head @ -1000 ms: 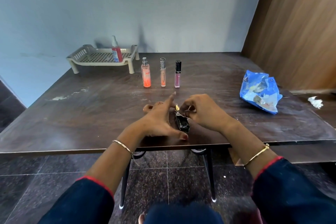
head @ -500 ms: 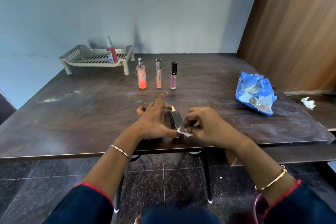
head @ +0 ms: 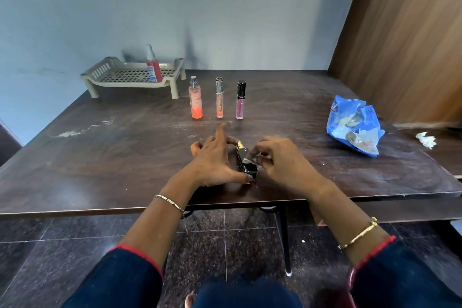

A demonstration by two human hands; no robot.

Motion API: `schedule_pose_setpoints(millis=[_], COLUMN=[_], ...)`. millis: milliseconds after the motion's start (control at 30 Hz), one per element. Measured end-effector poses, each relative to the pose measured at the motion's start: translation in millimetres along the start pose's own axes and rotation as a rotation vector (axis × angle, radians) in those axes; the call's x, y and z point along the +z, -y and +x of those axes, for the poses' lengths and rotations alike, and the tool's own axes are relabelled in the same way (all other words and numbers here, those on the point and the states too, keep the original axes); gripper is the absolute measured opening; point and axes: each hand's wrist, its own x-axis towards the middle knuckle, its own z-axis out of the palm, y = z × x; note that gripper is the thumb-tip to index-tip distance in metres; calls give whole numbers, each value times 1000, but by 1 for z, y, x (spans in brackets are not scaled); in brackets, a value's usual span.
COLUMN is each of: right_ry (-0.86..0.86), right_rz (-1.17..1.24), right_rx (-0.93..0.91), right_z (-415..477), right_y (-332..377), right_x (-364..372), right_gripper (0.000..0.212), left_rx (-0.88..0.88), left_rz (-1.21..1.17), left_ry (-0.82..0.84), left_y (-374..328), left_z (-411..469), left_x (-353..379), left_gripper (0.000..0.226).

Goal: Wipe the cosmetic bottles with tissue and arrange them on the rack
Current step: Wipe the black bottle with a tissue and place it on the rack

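Note:
A black bottle with a gold cap [head: 246, 164] lies near the table's front edge. My left hand [head: 216, 160] grips it from the left, thumb at its base and index finger raised. My right hand [head: 281, 159] presses a small white tissue [head: 250, 160] onto the bottle's side. Behind them stand an orange spray bottle [head: 195, 101], a slim peach tube [head: 219, 101] and a pink tube with a black cap [head: 240, 102]. A beige rack [head: 120, 75] at the back left holds a red spray bottle [head: 153, 67].
A crumpled blue packet [head: 355, 125] lies at the right of the dark table [head: 100, 157]. A white tissue scrap [head: 426, 139] rests on a lower surface further right. A wooden panel rises at the right, a grey wall behind. White smears mark the table's left part.
My right hand has slid the tissue back up along the black bottle after pulling it toward the base. My left hand keeps holding the bottle in place.

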Motion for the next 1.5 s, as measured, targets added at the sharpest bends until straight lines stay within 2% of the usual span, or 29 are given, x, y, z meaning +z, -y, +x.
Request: schedule_pose_setpoints(millis=[367,767,1000,1233,1500], right_ry=[-103,-86,-3,-88,-9], right_rz=[-88,-168,-72,-99,-84], right_rx=[49,-76,-174,-163,-216], right_z=[21,13,-20,-7,-26], right_y=[3,13,1,8,1], right_x=[10,5,-4,4,-3], right_gripper=[25,21,21,20,22], left_rx=[-5,-17,-28,-50,-62], left_rz=[-3,-48,-65,-69,-85], left_ry=[-14,19,28,31,42], left_y=[0,1,2,-2,0], left_z=[-1,-1,-1,-1,0], left_x=[0,-1,-2,-2,-3], left_gripper=[120,124,124,122,124])
